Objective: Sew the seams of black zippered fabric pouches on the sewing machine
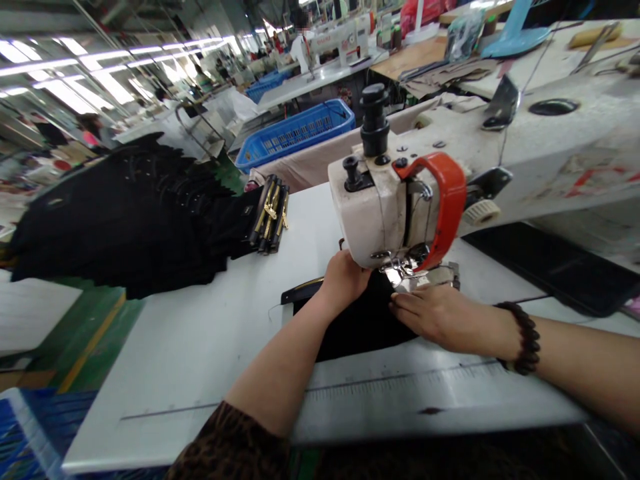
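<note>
A black fabric piece (357, 330) lies on the sewing machine's bed, its far edge at the presser foot (400, 275). One side of it carries a dark strip with a gold zipper (300, 291). My left hand (346, 283) is closed on the fabric just left of the needle area, its fingertips partly hidden behind the machine head. On the right, my right hand (437, 313) rests with fingers stretched out, their tips on the fabric's right edge beside the presser foot. The white sewing machine (367, 213) has an orange guard (447, 207) around its needle side.
Stacked black pieces with gold zippers (150, 213) overhang the table's left end. A black phone (555, 263) lies under the machine arm. Behind the table is a blue basket (300, 137). A printed ruler (380, 385) runs along the front edge of the white table (200, 353).
</note>
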A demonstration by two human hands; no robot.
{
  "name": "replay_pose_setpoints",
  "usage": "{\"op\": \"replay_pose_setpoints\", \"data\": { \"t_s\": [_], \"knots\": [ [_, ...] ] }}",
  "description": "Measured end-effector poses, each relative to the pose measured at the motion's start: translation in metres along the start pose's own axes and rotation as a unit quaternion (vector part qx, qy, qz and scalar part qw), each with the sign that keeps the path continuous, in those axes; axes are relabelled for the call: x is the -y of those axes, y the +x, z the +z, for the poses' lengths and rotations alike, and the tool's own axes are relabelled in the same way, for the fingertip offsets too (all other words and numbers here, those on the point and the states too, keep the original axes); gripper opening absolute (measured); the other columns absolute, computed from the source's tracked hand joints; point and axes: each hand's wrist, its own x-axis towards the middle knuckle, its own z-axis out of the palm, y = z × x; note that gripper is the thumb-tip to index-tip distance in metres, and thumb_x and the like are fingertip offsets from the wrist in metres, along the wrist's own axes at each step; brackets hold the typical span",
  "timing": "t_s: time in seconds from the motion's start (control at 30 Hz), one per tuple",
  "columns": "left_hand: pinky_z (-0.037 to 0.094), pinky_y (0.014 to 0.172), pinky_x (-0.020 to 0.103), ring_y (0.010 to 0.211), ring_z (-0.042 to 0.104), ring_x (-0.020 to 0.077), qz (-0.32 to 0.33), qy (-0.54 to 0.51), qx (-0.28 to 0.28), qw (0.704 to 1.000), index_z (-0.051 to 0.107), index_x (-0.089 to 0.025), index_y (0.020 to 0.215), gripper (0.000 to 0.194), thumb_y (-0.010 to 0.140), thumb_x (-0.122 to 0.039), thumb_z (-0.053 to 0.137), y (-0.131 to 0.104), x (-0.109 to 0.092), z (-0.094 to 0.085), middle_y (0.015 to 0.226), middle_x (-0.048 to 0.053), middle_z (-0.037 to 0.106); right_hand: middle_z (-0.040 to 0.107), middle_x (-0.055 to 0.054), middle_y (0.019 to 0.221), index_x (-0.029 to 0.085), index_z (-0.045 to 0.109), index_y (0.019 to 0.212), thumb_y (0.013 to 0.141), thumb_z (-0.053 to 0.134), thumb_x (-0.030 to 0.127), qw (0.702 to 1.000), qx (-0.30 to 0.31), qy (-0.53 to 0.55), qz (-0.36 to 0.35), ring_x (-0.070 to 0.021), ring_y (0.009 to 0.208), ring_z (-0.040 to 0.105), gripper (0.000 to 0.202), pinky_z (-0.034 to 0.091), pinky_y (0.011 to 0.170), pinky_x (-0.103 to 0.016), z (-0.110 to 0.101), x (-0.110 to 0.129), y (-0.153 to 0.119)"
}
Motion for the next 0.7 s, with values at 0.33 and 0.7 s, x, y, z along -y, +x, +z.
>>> {"op": "replay_pose_setpoints", "data": {
  "t_s": [0.33, 0.7],
  "knots": [
    [0.046, 0.084, 0.035, 0.094, 0.060, 0.0266, 0.003, -0.012, 0.016, 1.000, 0.064, -0.014, 0.085, 0.014, 0.081, -0.019, 0.051, 0.002, -0.002, -0.007, 0.093, 0.012, 0.067, 0.063, -0.014, 0.084, 0.007, 0.063, 0.086, 0.079, 0.030, -0.001, 0.999, -0.022, -0.031, -0.018, -0.0168, 0.059, 0.055, 0.034, 0.044, 0.052, -0.029, 0.004, 0.003, 0.001],
    [0.044, 0.090, 0.034, 0.103, 0.057, 0.0257, 0.003, -0.030, 0.027, 0.999, 0.064, -0.012, 0.091, 0.018, 0.083, -0.017, 0.049, 0.002, -0.006, -0.012, 0.101, 0.012, 0.065, 0.063, -0.013, 0.083, 0.007, 0.062, 0.086, 0.077, 0.032, -0.001, 1.000, -0.011, -0.011, -0.006, -0.0169, 0.063, 0.057, 0.032, 0.043, 0.052, -0.028, 0.005, 0.003, 0.003]
  ]
}}
